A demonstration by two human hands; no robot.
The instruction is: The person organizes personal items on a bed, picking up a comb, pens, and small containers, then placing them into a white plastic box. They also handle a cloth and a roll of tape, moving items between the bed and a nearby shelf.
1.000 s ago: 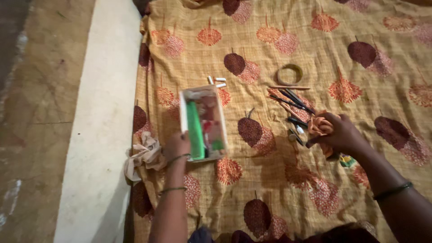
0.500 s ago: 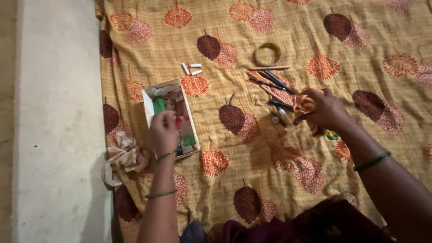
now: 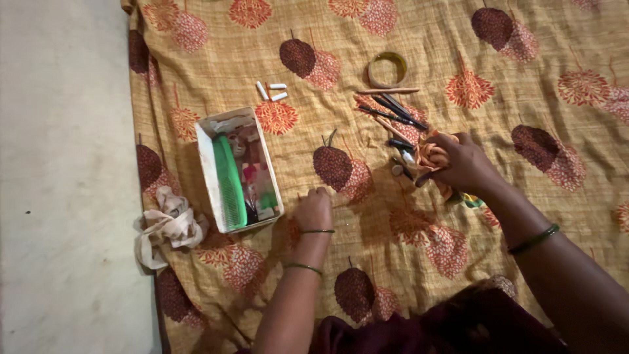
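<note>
A leaf-patterned orange cloth (image 3: 406, 216) spread over the floor.
Right hand (image 3: 462, 164) is closed around an orange fabric flower (image 3: 429, 156) beside scattered pencils (image 3: 392, 115); left hand (image 3: 313, 210) rests loosely curled, holding nothing, beside a white box (image 3: 237, 169).

Your bedsheet (image 3: 419, 262): matt woven cloth, wrinkled | your box (image 3: 204, 164): matt white card walls | comb (image 3: 229, 180): smooth green plastic | bangle (image 3: 387, 69): glossy | rag (image 3: 167, 226) at sheet's left edge: soft crumpled cloth | your right hand (image 3: 462, 164): orange cloth flower (image 3: 429, 154), soft folds
</note>
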